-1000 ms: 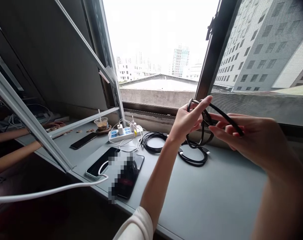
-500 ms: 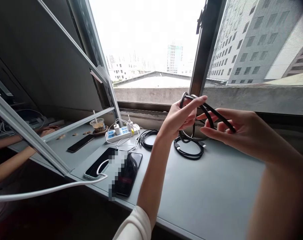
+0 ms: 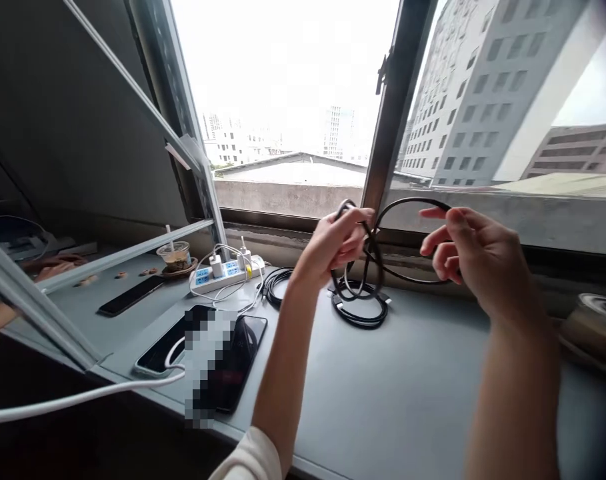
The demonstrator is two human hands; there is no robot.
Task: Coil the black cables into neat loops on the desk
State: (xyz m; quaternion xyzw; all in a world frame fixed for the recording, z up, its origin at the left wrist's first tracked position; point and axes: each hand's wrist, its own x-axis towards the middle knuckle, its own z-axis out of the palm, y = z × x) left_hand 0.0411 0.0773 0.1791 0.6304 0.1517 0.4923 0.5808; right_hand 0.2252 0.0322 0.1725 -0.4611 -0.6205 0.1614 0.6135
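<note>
In the head view my left hand (image 3: pixel 333 247) is closed around several loops of a black cable (image 3: pixel 379 260), which hang below its fingers above the desk. My right hand (image 3: pixel 475 250) is raised to the right, thumb and index finger pinched on the same cable. Between the hands a length of it bows up in a wide arc, and another stretch sags lower down. Behind the hanging loops, a coiled black cable (image 3: pixel 365 323) with light-coloured plug ends lies on the desk. A second black coil (image 3: pixel 271 290) rests left of it, partly hidden by my left forearm.
A power strip (image 3: pixel 227 275) with white chargers and cables stands by the window. Several phones, including a black one (image 3: pixel 133 295), lie on the grey desk (image 3: pixel 383 400). A drink cup (image 3: pixel 175 255) stands at the back left, another container (image 3: pixel 597 327) at the right. A metal frame and another person's arm are at left.
My right hand has moved right, away from my left hand, drawing a length of cable into a wide arc. The view has turned to the right, bringing the container at the right edge into sight.
</note>
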